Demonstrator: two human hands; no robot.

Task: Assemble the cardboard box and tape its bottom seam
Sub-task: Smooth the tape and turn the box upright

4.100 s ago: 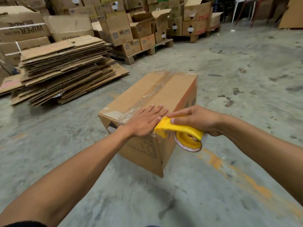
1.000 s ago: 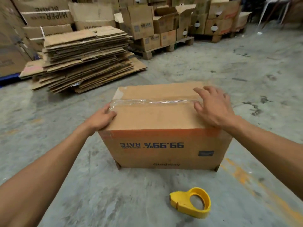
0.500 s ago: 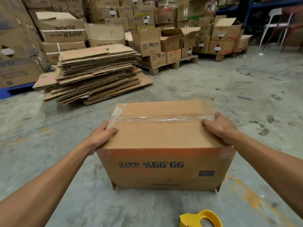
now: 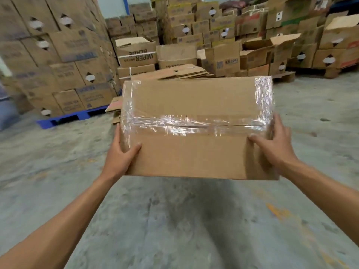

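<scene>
At the far left, stacked cartons [image 4: 58, 55] rise out of the top of the frame, blurred so that most of their printing cannot be read; they rest on a blue pallet [image 4: 71, 118] of which only one edge shows. A smeared bluish shape at the left border is cut off and cannot be identified.

The left hand [image 4: 120, 154] grips the left end of the cardboard box [image 4: 194, 152]: its thumb lies across the taped face, while the other fingers wrap around the side and are hidden behind the board. The box is held up in the air in the middle of the view, clear of the concrete floor [image 4: 174, 220], its taped face turned toward the camera. Clear tape [image 4: 186, 124] runs along the centre seam, wrinkled and glaring, and further strips cover both short edges. The box's other sides are out of sight.

Behind its top edge, a pile of flattened cardboard [image 4: 174, 72] shows only as a sliver. Beyond it, a carton reading "WIPER BLADE" upside down [image 4: 137, 55] is legible; the rest are soft.

The right hand [image 4: 275, 144] clasps the right end, thumb on the face, fingers curled around the edge and mostly hidden. More cartons [image 4: 310, 45] on the right run out of frame.
</scene>
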